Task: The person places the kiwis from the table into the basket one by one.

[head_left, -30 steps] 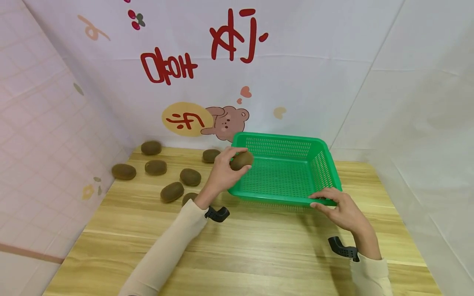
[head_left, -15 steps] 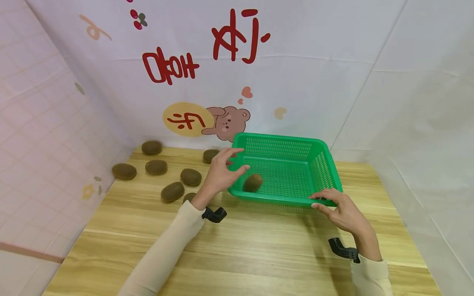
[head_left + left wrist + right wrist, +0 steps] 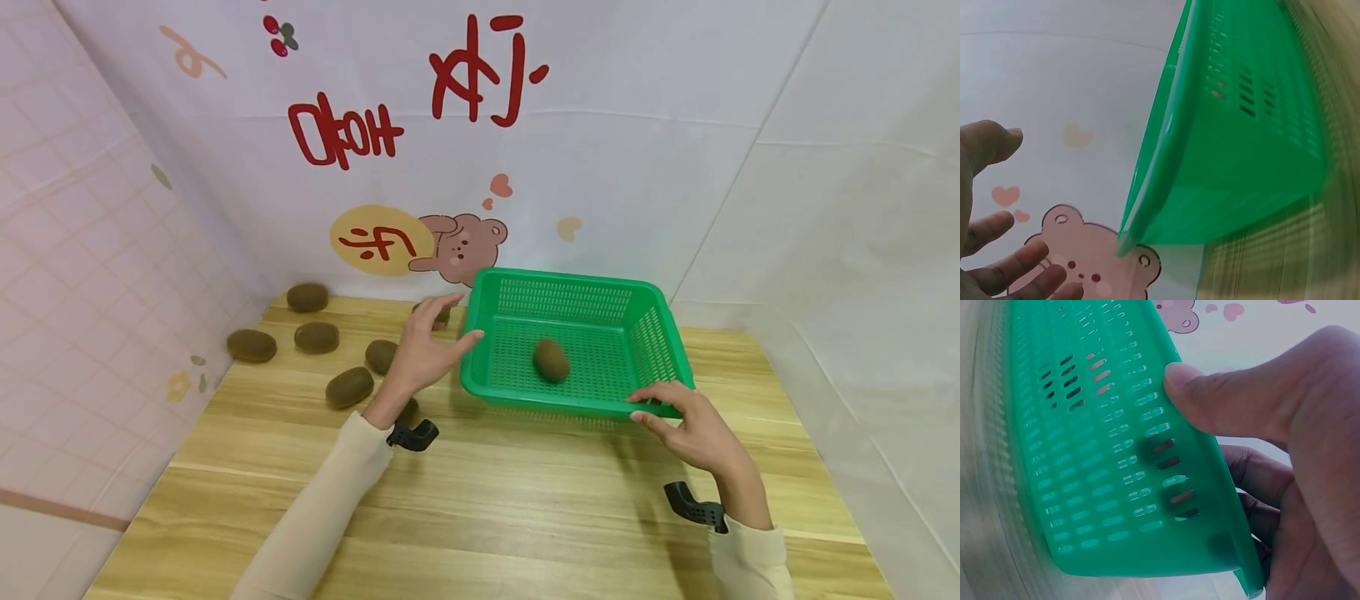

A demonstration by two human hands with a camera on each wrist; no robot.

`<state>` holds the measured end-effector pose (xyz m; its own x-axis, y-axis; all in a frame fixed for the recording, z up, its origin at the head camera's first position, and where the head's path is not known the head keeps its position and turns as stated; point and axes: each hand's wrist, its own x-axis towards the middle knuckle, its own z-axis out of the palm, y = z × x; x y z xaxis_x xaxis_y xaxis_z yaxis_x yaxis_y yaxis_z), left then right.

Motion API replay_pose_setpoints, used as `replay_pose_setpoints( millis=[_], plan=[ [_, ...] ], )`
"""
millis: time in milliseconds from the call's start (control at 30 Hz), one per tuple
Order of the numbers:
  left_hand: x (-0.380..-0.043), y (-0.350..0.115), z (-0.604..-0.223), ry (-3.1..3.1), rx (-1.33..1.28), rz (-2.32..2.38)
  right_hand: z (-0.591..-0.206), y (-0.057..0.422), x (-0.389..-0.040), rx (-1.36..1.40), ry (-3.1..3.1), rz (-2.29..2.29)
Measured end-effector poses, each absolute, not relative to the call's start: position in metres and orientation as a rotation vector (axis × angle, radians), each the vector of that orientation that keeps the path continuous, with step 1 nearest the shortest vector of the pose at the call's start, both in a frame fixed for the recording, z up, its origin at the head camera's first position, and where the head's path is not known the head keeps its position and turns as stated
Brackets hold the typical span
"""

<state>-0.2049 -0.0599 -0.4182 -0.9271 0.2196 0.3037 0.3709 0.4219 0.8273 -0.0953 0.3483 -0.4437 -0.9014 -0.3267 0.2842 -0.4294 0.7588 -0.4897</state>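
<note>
A green plastic basket with slotted walls stands on the wooden table, and one brown kiwi lies on its floor. My left hand is beside the basket's left rim, thumb and fingers spread apart with nothing between them. In the left wrist view those spread fingers show left of the basket wall. My right hand grips the near right corner of the basket; in the right wrist view the thumb presses the outside of the rim while the other fingers curl inside.
Several loose kiwis lie on the table left of the basket, among them one kiwi near my left forearm and another kiwi by the back wall. A printed white cloth rises right behind the basket.
My left hand let go of the kiwi, which dropped into the basket and rolled right toward its middle. The left hand then drew back left, out over the rim. The right hand stayed put.
</note>
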Motion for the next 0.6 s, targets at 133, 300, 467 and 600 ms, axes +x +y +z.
replay_pose_setpoints(
  millis=[133,300,467,600],
  plan=[
    [-0.205,-0.070,-0.418,-2.510,-0.494,-1.566,-0.442,0.348,-0.095,0.621,-2.776,0.822],
    [-0.204,-0.084,-0.419,-2.531,-0.453,-1.542,-0.440,0.347,-0.093,0.619,-2.804,0.808],
    [-0.203,-0.100,-0.423,-2.571,-0.435,-1.490,-0.439,0.346,-0.092,0.603,-2.808,0.813],
    [-0.200,-0.114,-0.428,-2.578,-0.447,-1.422,-0.439,0.346,-0.092,0.600,-2.800,0.814]
  ],
)
